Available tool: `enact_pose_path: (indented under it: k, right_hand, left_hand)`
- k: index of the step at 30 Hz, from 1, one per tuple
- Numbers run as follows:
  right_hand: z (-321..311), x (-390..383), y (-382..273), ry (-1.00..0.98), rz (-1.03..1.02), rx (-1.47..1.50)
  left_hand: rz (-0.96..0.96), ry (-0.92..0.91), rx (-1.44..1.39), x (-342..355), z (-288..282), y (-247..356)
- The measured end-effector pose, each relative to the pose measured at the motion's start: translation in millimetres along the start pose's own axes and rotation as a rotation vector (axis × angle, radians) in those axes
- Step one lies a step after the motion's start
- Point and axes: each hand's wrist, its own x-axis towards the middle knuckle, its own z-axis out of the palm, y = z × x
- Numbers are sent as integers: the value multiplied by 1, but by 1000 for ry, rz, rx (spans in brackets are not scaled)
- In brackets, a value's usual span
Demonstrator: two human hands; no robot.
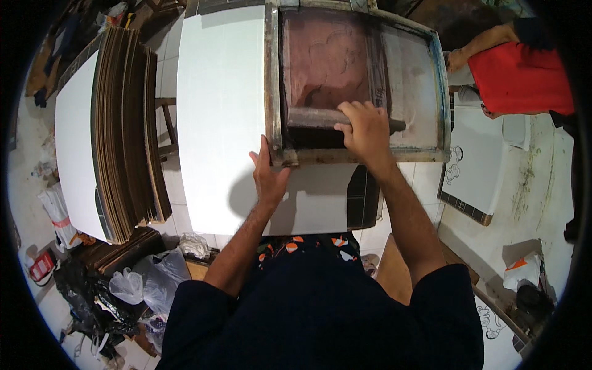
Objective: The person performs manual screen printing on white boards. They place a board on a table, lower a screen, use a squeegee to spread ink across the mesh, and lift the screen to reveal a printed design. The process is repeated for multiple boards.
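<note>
Left hand (269, 182): fingers extended and parted, thumb out to the side; it lies at the near left corner of the frame, with fingertips against the wooden edge (firm pressure or light touch, cannot tell).
Right hand (368, 132): fingers curled over the bar, thumb toward its left side.
Bar (314, 117): long, brownish grey, darker at the right end; held crosswise inside the frame, near its near side.
Frame (272, 74): wooden, worn and stained, lying over the right part of the white board; its right portion reaches past the board.
Mesh (327, 68): reddish brown over the left portion, paler to the right, with a dark strip beside the bar.
White board (222, 123): flat, in front of the person, its left part uncovered (a dark patch marks the near right corner).
Stack of boards (126, 135): brown edges, white face at left, standing left of the white board.
Printed board (475, 166): white, with a black line drawing, right of the frame.
Second person's hand (457, 60): just beyond the frame's right side, near red cloth (521, 77).
Plastic bags (154, 283): clear and black, heaped lower left.
</note>
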Motion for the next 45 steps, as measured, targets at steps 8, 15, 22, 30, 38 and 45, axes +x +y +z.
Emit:
enact_pose_path:
  k: [8,15,22,30,38,45]
  right_hand:
    - [10,-16,-5,-55,-69,-33]
    - [37,169,92,208,-174,-174]
    - [48,257,126,215,-131,-193]
    - [17,-13,9,34,-17,-16]
    - [-42,-69,-53,255,-28,-114]
    - [-199,68,-57,764,-447,-232]
  left_hand:
    - [-12,35,-13,2,1,6]
    - [-28,26,1,1,-3,10]
    - [-40,11,18,1,-4,12]
    - [12,41,37,-1,-3,7]
    - [-71,22,-330,14,-47,105]
    - [453,134,-423,89,-142,199]
